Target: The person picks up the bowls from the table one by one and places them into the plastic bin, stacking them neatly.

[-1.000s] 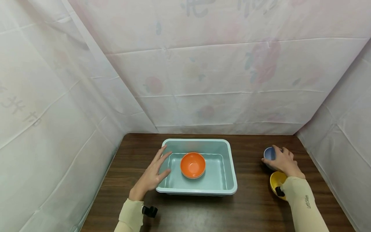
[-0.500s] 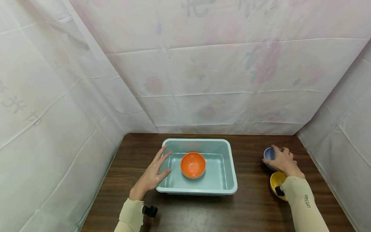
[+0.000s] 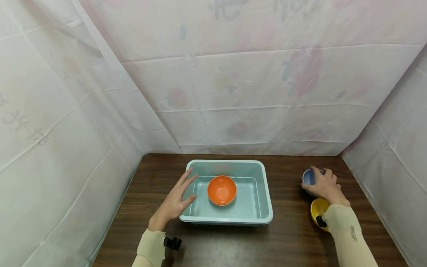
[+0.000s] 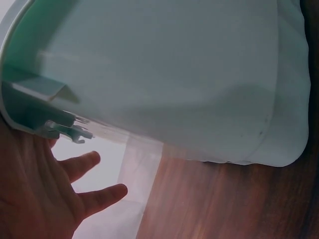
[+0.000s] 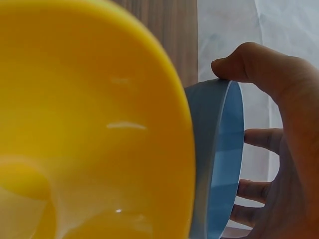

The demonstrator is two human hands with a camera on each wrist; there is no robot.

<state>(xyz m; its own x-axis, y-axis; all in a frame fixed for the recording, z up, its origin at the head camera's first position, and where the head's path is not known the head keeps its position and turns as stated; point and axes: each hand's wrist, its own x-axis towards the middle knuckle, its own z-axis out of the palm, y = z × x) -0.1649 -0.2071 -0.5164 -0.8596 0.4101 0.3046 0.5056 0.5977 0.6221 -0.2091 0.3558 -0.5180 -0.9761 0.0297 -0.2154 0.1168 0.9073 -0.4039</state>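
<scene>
A light blue-green plastic basin [image 3: 247, 207] stands on the table with orange bowls [image 3: 222, 190], nested as a stack, inside it. Fingers spread, my left hand [image 3: 173, 203] lies at the basin's left rim; in the left wrist view the basin's side wall [image 4: 199, 74] fills much of the picture. Over at the right, my right hand [image 3: 328, 188] grips a blue bowl [image 3: 308, 178], thumb at the near rim [image 5: 230, 82] and fingers across its mouth. Directly below it, partly under the right wrist, sits a yellow bowl [image 3: 318, 209], which looms large in the right wrist view.
The dark wooden table [image 3: 287, 237] reaches back to a white printed cloth [image 3: 250, 92] hung behind it. More cloth hangs along the left side [image 3: 66, 167] and the right side [image 3: 397, 148].
The right hand and the blue bowl have shifted very slightly to the left. The left hand, the basin and the orange bowls stay in place.
</scene>
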